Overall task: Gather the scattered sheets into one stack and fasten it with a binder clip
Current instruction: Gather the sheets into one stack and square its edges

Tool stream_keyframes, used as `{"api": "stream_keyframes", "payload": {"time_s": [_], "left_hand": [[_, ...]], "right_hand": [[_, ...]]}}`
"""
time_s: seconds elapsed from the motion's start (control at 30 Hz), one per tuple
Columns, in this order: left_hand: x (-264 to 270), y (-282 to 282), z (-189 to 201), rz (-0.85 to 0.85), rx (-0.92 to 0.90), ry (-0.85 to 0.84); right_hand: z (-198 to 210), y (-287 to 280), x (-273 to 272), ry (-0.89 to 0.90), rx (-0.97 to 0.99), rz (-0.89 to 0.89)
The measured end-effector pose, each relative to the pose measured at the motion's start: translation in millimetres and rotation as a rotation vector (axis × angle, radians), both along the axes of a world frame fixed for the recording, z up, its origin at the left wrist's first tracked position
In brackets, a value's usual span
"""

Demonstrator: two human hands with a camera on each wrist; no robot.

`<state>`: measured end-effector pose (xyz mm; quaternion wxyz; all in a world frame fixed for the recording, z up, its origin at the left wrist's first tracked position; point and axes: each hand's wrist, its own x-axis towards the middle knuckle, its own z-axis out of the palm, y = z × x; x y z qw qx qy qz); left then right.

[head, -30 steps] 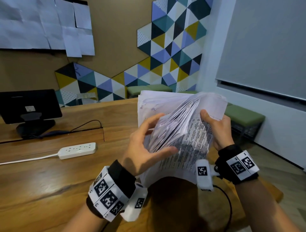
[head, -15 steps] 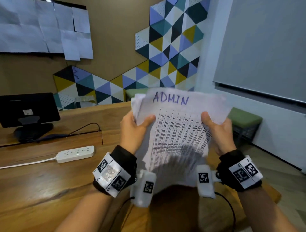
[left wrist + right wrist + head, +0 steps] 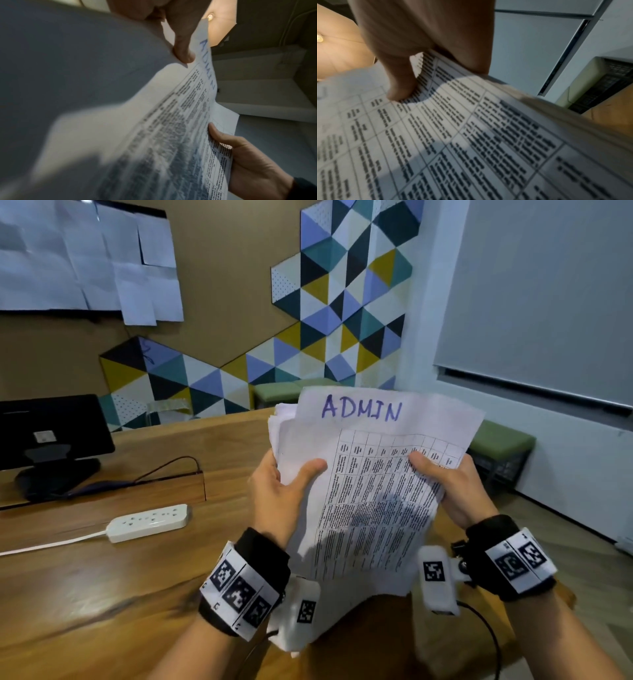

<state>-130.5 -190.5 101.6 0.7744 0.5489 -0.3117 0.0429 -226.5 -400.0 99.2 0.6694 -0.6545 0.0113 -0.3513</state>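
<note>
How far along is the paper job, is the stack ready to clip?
Gathered: the sheets form one stack, held upright over the table, left hand and right hand gripping its sides with thumbs on the front page. In hand: squaring it; the sheet edges at the top left sit uneven. Left: clipping. No binder clip shows in any view.

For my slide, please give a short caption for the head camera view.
Both hands, left hand and right hand, grip a paper stack headed "ADMIN" above a wooden table.

Sheet stack (image 3: 373, 491) — upright, "ADMIN"-headed
</note>
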Motion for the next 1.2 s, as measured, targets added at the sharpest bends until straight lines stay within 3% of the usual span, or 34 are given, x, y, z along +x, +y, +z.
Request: {"api": "stream_keyframes", "payload": {"time_s": [0.2,0.43,0.57,0.7,1.03,1.13,1.2], "left_hand": [[-3.2,1.3,1.5,0.016,0.068,-0.032],[19.9,14.6,-13.2,-0.151,0.183,0.048],[21.2,22.5,-4.1,-0.264,0.147,0.118],[28.1,20.3,7.7,-0.135,0.09,0.059],[33.6,12.3,4.8,0.154,0.009,0.105],[21.8,6.3,5.7,0.063,0.073,0.071],[17.3,3.7,5.5,-0.098,0.071,0.078]], "right_hand": [[4.7,0.0,0.9,0.012,-0.035,0.011],[3.2,-6.1,-2.0,0.045,-0.125,0.001],[-2.0,-12.0,-1.1,0.071,-0.155,-0.005],[-6.3,-16.6,0.2,0.076,-0.134,-0.006],[-10.1,-11.2,4.2,0.037,-0.058,-0.033],[-8.7,-7.1,5.6,0.033,-0.055,-0.028],[-7.6,-5.0,6.3,0.033,-0.054,-0.029]]}}
